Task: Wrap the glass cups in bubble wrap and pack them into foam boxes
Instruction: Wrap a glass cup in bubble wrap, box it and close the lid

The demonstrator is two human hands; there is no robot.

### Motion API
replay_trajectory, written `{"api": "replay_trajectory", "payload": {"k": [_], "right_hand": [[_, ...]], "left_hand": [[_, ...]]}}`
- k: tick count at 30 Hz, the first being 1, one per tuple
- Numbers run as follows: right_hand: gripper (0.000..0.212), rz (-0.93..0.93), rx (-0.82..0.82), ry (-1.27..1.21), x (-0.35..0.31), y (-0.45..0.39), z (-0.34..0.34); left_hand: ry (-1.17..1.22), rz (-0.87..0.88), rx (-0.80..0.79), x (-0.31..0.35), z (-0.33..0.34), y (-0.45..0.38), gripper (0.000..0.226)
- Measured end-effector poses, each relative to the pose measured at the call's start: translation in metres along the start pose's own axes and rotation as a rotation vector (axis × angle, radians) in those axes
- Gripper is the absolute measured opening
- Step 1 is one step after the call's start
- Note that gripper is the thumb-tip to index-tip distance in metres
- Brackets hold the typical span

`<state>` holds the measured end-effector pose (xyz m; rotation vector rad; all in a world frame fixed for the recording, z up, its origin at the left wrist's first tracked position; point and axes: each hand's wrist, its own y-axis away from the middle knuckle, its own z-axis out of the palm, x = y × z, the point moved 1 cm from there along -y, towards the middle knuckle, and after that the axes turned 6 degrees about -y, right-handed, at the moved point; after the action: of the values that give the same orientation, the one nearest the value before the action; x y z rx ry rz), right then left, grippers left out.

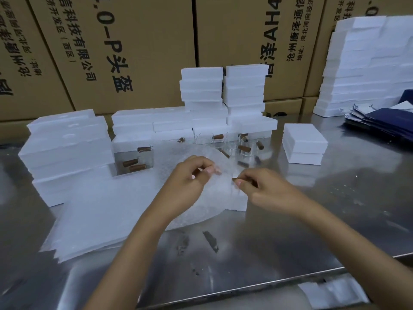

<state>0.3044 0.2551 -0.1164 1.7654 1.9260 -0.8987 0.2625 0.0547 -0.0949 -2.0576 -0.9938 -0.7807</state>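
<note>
A sheet of bubble wrap (207,159) is lifted at the middle of the steel table, and both hands pinch its near edge. My left hand (190,177) grips it with thumb and curled fingers; my right hand (261,186) pinches it a little to the right. Under the sheet lies a stack of bubble wrap sheets (107,211). Behind it stand several glass cups with brown wooden handles (232,144), and more cups (143,156) sit at the left. A foam box (237,198) lies partly hidden under the lifted sheet.
White foam boxes are stacked at the left (67,148), at the back centre (223,97), at the right (304,144) and far right (366,63). Dark blue bags (384,121) lie at the right. Cardboard cartons (134,52) wall off the back. The table edge (290,278) runs near me.
</note>
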Motion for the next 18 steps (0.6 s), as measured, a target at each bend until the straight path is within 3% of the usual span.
{"api": "replay_trajectory", "payload": {"k": [3,7,10,12,13,14,16,18], "right_hand": [[0.033,0.092,0.087,-0.202,-0.003,-0.006,0.003],[0.039,0.355,-0.061,-0.938,-0.005,-0.004,0.004],[0.035,0.358,-0.169,-1.086,-0.002,-0.002,0.004],[0.028,0.358,-0.218,-1.103,-0.001,0.0,0.005],[0.03,0.356,-0.241,-1.106,-0.001,0.001,0.006],[0.03,0.351,-0.26,-1.104,-0.001,0.002,0.006],[0.03,0.328,-0.291,-1.087,-0.002,0.003,0.008],[0.028,0.294,-0.306,-1.043,-0.006,0.003,0.009]], "left_hand": [[0.11,-0.016,-0.085,0.006,0.002,0.005,0.023],[0.13,0.018,-0.06,0.005,0.001,0.009,0.034],[0.18,0.098,0.308,-0.002,-0.007,0.01,0.044],[0.107,0.074,0.59,-0.013,-0.016,0.009,0.049],[0.074,0.032,0.655,-0.02,-0.02,0.007,0.056],[0.079,-0.026,0.645,-0.027,-0.023,0.005,0.068],[0.189,-0.169,0.463,-0.038,-0.027,0.0,0.094],[0.357,-0.237,0.234,-0.046,-0.027,-0.001,0.097]]}}
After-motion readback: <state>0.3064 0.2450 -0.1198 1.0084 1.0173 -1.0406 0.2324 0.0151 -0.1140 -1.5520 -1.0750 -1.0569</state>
